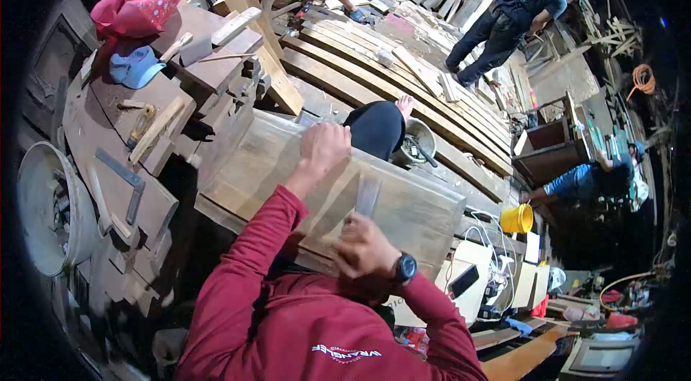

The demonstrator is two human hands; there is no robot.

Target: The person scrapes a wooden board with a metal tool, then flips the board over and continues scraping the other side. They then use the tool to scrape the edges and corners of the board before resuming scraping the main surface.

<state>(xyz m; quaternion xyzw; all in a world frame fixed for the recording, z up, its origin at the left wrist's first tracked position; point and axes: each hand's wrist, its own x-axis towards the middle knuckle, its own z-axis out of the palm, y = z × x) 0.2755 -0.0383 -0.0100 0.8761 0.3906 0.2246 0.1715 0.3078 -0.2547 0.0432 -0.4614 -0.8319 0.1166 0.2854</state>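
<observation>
A brown wooden panel (pixel 253 178) with a moulded edge lies across my lap. My left hand (pixel 325 148) is closed over its far edge, fingers wrapped round the rim and partly hidden. Lower down, near the middle of the panel, my right hand (pixel 366 247) with a dark watch on the wrist grips a flat, greyish blade-like tool (pixel 368 196). The tool is blurred, and its end rests over the wood, pointing away from me. Past the panel's far edge, my knee (pixel 374 129) shows in dark cloth.
On the left bench lie a try square (pixel 122 178), a chisel (pixel 142 125), a blue cap (pixel 135 67) and a red bag (pixel 138 3). A white bucket (pixel 56 208) stands beside it. Long planks (pixel 403 86) cover the floor ahead. Several people work around; a yellow bucket (pixel 517 219) stands right.
</observation>
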